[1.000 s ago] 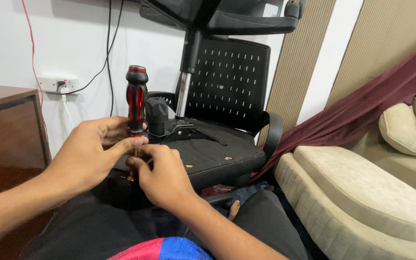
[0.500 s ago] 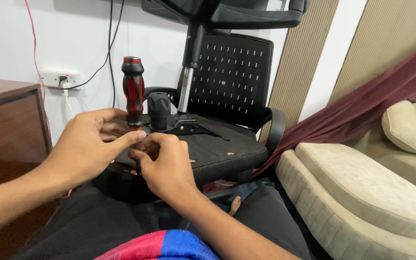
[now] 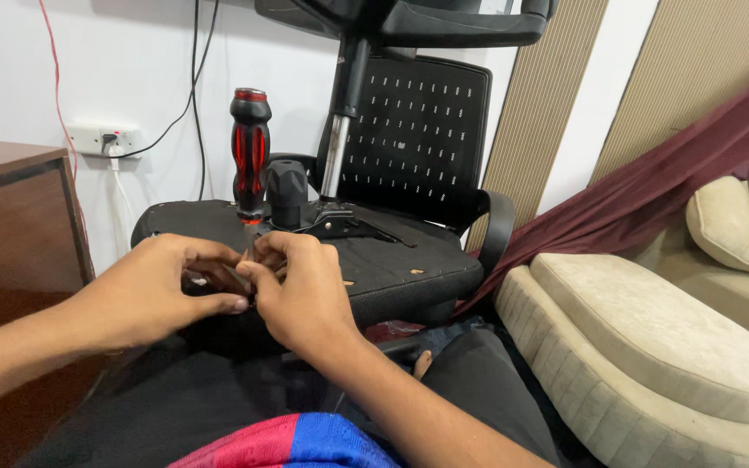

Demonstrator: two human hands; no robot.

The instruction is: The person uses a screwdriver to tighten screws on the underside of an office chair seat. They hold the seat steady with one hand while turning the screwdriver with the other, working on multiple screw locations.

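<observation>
Head view is showing both hands meeting low in front of an upturned office chair. The left hand point(image 3: 153, 295) is curling its fingers inward, thumb and forefinger pinching toward the middle; the right hand point(image 3: 301, 290) is doing the same from the other side, its fingertips pressing against those of the left. Whatever small thing they are pinching is hidden between the fingertips, so I cannot tell what it is. Rising straight up from just above the meeting fingertips is a screwdriver point(image 3: 250, 152) with a red and black handle, standing upright; its shaft is disappearing behind the fingers, and I cannot tell whether either hand is actually gripping it. Just right of the handle, beyond the right hand's knuckles, a black cylinder stub point(image 3: 287, 192) is sticking up from the chair's metal mechanism plate point(image 3: 340, 227). Both are sitting on the worn black seat underside point(image 3: 409, 264), which is spreading out behind and to the right of the fingers. Farther right, well apart from the hands, a beige sofa point(image 3: 652, 338) is lying under a maroon cloth point(image 3: 652, 199).
</observation>
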